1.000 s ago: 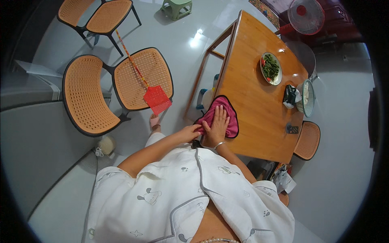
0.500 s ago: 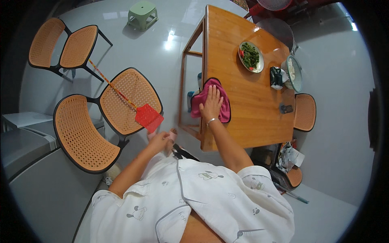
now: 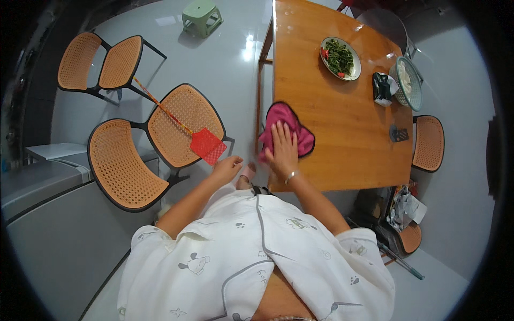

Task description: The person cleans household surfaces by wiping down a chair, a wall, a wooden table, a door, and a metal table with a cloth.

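Note:
A dark pink cloth with a black edge lies bunched on the wooden table, at its left edge. My right hand is spread flat on it, palm down, fingers stretched and pressing; a bracelet circles the wrist. Low in front of my body, clear of the table, my left hand hangs with its fingers loosely curled in and nothing visible in them. Nearest to it is the red head of a fly swatter, resting across the seat of a woven chair.
Farther back on the table stand a plate of leafy greens, a dark green-and-white packet and a green basket. A small dark object lies near the right edge. Another woven chair and a green stool stand at far left.
The view has shifted a little. My right hand and the cloth have moved inward from the table's left edge, with less cloth hanging over it. My left hand stays low beside the swatter.

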Demonstrator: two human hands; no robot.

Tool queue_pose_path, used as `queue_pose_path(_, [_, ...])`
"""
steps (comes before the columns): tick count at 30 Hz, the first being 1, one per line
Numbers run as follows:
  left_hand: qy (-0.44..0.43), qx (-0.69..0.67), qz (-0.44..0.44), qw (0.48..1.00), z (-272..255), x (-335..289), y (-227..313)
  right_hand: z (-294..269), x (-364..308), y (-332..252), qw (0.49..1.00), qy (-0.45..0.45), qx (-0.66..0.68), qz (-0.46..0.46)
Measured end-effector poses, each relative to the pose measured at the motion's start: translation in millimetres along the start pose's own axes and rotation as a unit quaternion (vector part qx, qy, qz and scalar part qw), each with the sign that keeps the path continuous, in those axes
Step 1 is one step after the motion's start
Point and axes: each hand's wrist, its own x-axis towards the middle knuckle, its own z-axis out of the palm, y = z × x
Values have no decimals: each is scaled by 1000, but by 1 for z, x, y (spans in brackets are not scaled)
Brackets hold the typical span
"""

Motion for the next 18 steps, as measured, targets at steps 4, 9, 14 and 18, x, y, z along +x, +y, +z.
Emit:
queue_pose_path(4, [53,-21,12,998,19,15,14,0,-27,-2,999,4,31,-25])
queue_pose_path(9, [27,22,94,995,19,34,40,-1,-25,5,999,37,29,-22])
queue_pose_path(14, [-23,48,14,998,-7,64,4,7,-21,10,998,36,38,-29])
queue_pose_path(18, [-28,201,-141,969,-33,86,-63,5,-17,9,998,17,49,-29])
